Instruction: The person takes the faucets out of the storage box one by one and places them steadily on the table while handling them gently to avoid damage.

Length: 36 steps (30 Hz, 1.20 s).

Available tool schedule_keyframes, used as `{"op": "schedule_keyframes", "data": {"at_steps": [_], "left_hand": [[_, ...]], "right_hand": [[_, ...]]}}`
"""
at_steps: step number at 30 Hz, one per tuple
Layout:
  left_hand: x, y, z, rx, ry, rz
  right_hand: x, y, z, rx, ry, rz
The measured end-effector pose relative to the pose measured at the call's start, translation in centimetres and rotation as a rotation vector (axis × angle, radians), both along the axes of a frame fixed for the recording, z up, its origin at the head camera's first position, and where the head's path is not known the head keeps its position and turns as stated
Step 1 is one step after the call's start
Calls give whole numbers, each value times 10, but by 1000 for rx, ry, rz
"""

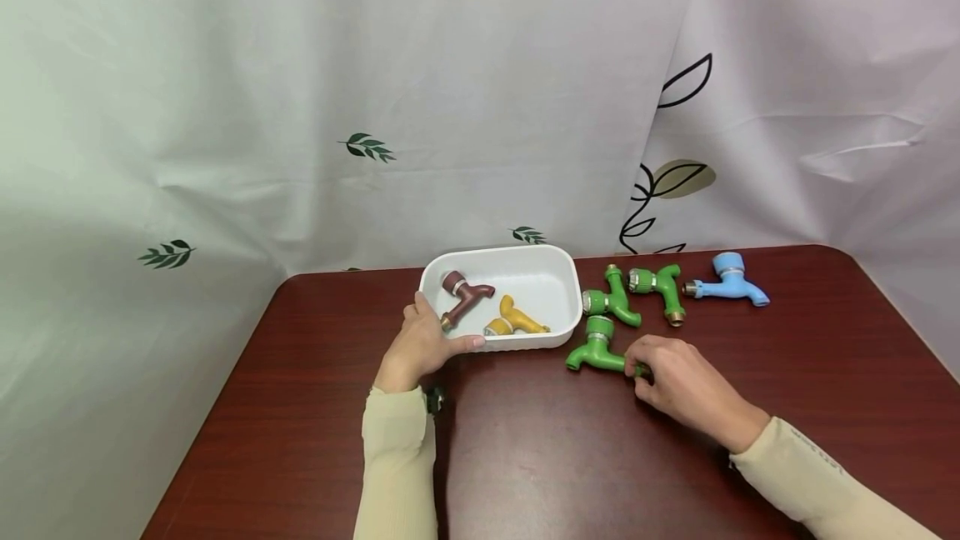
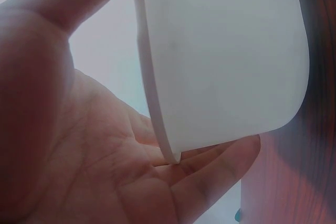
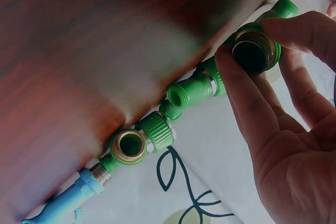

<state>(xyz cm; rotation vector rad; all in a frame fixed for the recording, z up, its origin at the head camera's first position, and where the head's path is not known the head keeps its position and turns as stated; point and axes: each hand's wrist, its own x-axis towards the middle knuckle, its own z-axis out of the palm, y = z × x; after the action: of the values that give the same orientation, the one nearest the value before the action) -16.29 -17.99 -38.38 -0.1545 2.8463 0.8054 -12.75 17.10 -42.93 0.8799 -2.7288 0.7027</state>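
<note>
- A white cloth with printed leaves (image 1: 487, 123) is hanging behind everything.
- A dark red-brown, wood-look table (image 1: 540, 457) is supporting the objects.
- A white, round-cornered plastic tray (image 1: 532, 275) is standing near its far edge.
- The left hand (image 1: 417, 346) is gripping the tray's near left corner, thumb along the near side, probably for keeping it steady.
- The right hand (image 1: 681, 379) is pinching the threaded end of 1 green plastic tap (image 1: 597, 352), just right of the tray; this end is pointing handward, perhaps therefore it is chosen. Whether the tap is touching the table, I cannot tell.
- 2 other green plastic taps (image 1: 660, 283) and 1 light-blue plastic tap (image 1: 732, 283) are lying beyond, apparently grouped for right-hand reach.
- 1 maroon plastic tap (image 1: 467, 298) and 1 yellow plastic tap (image 1: 517, 321) are lying inside the tray, its walls containing them.
</note>
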Motion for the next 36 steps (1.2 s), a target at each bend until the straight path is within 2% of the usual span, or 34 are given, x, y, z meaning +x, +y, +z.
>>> {"op": "schedule_keyframes", "data": {"at_steps": [11,22,36], "left_hand": [[1,0,0,10,-1,5],[0,0,0,-3,-22,5],[-1,0,1,-7,-18,-4]], "right_hand": [[0,0,-4,-6,28,10],[-2,2,-1,18,-16,14],[-5,3,-4,17,-4,35]]}}
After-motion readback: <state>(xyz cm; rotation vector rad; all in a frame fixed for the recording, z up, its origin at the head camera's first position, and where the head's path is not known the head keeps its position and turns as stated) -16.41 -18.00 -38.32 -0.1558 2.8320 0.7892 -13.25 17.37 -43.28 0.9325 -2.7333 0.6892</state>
